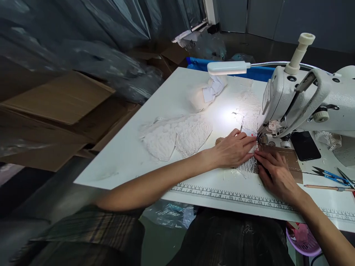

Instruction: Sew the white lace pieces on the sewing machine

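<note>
At the needle of the white sewing machine (299, 99), both hands are on a piece of white lace fabric (246, 168). My left hand (235, 148) lies across it from the left, fingers close together and pressing the lace down beside the presser foot. Just in front of the foot, my right hand (279, 176) has its fingertips closed on the right edge of the same lace. The fingers partly cover the fabric, and the needle point is hidden. Under the right hand is a brown plate (294, 162).
More lace pieces (180, 135) and a bundled pale cloth (212, 90) lie leftward on the white table (119, 157). A phone (305, 146), blue-handled thread snips (334, 176) and a pencil (324, 187) are at right. Cardboard boxes (61, 98) stand left; a purple basket (306, 247) sits below.
</note>
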Available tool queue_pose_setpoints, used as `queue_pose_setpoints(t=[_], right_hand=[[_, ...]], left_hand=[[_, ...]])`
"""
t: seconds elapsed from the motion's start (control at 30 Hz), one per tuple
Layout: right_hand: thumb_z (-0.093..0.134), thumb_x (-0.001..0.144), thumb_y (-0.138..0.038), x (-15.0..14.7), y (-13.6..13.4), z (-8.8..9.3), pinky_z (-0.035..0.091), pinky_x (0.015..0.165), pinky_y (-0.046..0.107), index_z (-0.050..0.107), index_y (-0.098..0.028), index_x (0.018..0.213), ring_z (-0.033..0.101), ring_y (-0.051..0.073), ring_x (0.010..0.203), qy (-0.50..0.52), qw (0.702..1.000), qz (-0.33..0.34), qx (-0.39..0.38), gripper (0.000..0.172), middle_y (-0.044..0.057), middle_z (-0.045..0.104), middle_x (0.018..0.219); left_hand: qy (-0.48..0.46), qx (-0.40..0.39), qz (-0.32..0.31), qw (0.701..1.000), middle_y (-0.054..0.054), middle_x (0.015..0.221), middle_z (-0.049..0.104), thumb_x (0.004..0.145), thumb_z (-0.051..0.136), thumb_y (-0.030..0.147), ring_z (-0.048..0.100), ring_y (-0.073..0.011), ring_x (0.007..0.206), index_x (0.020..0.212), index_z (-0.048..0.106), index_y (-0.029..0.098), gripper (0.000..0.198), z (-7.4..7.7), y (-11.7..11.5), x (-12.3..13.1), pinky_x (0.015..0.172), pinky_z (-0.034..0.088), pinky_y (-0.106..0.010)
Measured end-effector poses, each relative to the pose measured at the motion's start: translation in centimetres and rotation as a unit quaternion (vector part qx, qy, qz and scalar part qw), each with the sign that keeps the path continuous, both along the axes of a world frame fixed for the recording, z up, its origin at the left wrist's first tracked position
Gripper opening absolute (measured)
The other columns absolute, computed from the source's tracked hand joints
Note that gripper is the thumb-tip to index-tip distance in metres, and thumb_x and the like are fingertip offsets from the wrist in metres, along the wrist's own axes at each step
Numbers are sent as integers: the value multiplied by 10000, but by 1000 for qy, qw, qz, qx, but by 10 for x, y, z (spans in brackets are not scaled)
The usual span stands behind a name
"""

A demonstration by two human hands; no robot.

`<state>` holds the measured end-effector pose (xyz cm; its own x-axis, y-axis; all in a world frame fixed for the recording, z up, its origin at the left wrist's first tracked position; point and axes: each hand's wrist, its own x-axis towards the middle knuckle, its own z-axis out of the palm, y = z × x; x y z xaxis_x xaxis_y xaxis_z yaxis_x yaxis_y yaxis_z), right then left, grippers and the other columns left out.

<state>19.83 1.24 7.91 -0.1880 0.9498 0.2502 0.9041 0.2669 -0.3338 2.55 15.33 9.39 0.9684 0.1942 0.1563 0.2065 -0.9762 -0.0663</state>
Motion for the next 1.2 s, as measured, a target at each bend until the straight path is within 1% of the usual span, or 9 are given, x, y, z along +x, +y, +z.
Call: queue_pose_setpoints(t=[0.13, 0.23, 0.33, 0.4, 0.5, 0.73, 0.93, 1.03, 1.2], right_hand=[[412, 960, -210, -2, 0, -1, 471, 823, 433, 589, -209, 1339, 544, 282, 1083, -15, 1000, -12, 14, 418, 107, 654, 1251], [411, 952, -182, -6, -1, -1, 457, 815, 426, 608, -148, 1291, 536, 283, 1075, -43, 998, -16, 32, 394, 117, 652, 1265], [399, 942, -144, -10, -2, 0, 439, 798, 420, 593, -94, 1279, 527, 290, 1090, -85, 995, -14, 57, 392, 130, 651, 1275], [395, 944, -143, -12, -2, 0, 431, 793, 424, 580, -85, 1288, 525, 296, 1089, -110, 992, -14, 63, 395, 137, 647, 1281], [399, 953, -157, -14, -3, -1, 431, 800, 436, 561, -97, 1318, 522, 304, 1092, -133, 989, -13, 56, 403, 140, 635, 1301], [412, 937, -138, -16, -2, -4, 429, 839, 434, 570, -112, 1311, 517, 302, 1111, -135, 988, -15, 75, 407, 144, 630, 1301], [407, 925, -138, -16, -3, -7, 439, 881, 452, 524, -148, 1382, 496, 313, 1160, -116, 992, -24, 39, 472, 149, 601, 1340], [400, 930, -143, -15, -3, -7, 444, 872, 447, 543, -142, 1361, 498, 309, 1153, -118, 992, -25, 43, 454, 144, 605, 1339], [405, 925, -140, -14, -2, -7, 450, 838, 444, 560, -117, 1337, 508, 311, 1129, -123, 991, -23, 46, 441, 149, 621, 1315]], left_hand=[[-9, -4, 15, 1000, -133, 1376, 567, 1030, 367, 346, 569, -248, 1072, 1311, 538, 109, 406, -5, -3, -1, 930, 344, -389], [-3, -2, 7, 1000, -147, 1404, 546, 1040, 337, 356, 571, -264, 1100, 1326, 523, 90, 433, -4, -1, -2, 967, 310, -428], [2, -19, 4, 1000, -145, 1434, 521, 1036, 342, 405, 557, -281, 1144, 1347, 513, 126, 451, -2, 2, -3, 997, 284, -455], [-2, -33, 3, 999, -141, 1447, 510, 1029, 362, 420, 545, -287, 1173, 1357, 508, 147, 451, -2, 3, -3, 1010, 275, -461], [-15, -44, 1, 999, -153, 1431, 525, 1027, 378, 406, 535, -295, 1193, 1359, 503, 127, 452, -4, 4, -5, 1011, 279, -469], [-28, -50, -2, 998, -162, 1387, 564, 1028, 382, 404, 530, -299, 1193, 1350, 511, 115, 452, -8, 5, -5, 1016, 284, -477], [-21, -67, 11, 997, -145, 1380, 575, 1026, 388, 399, 522, -296, 1207, 1357, 516, 134, 443, -8, 5, -4, 1031, 276, -474], [-19, -74, 14, 997, -133, 1392, 569, 1027, 384, 404, 517, -292, 1218, 1363, 513, 147, 442, -8, 5, -4, 1037, 271, -471], [-28, -73, 7, 997, -145, 1419, 544, 1028, 380, 405, 516, -295, 1214, 1363, 502, 122, 455, -10, 6, -5, 1024, 279, -471]])
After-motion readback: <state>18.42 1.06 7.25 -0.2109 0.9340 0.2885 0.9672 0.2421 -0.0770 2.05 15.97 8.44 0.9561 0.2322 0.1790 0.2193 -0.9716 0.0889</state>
